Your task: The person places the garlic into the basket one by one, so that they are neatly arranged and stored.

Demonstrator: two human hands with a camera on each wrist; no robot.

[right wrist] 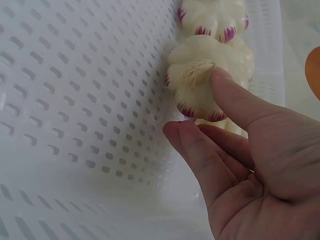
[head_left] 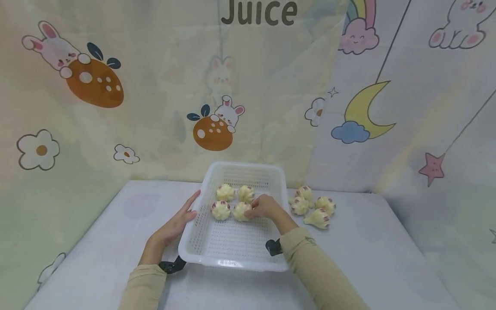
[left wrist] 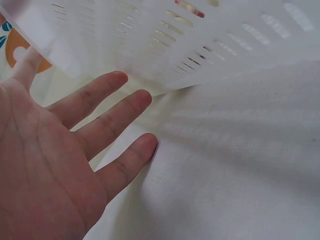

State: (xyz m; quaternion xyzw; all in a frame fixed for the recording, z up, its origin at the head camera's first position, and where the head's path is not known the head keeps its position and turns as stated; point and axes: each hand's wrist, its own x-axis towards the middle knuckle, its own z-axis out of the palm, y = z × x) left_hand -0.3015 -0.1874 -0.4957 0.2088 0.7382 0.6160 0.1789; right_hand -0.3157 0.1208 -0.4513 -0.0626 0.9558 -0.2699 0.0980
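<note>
A white perforated plastic basket (head_left: 232, 245) stands tilted in perspective on the table, with several garlic bulbs, pale with purple-streaked tips, in two rows inside. My right hand (head_left: 266, 207) reaches over its right side and pinches the front right garlic bulb (head_left: 241, 211) between thumb and fingers. Seen from the right wrist, the thumb lies by the roots of that bulb (right wrist: 202, 80) and the fingertips (right wrist: 187, 127) meet its lower edge. Along the basket's left wall, my left hand (head_left: 174, 226) rests with straight, spread fingers (left wrist: 117, 120); its thumb is near the rim.
Several more garlic bulbs (head_left: 317, 218) lie grouped on the white-covered table (head_left: 364, 241), right of the basket. Behind the table hangs a patterned cloth (head_left: 162, 86). Black wrist mounts (head_left: 173, 265) sit at both cuffs.
</note>
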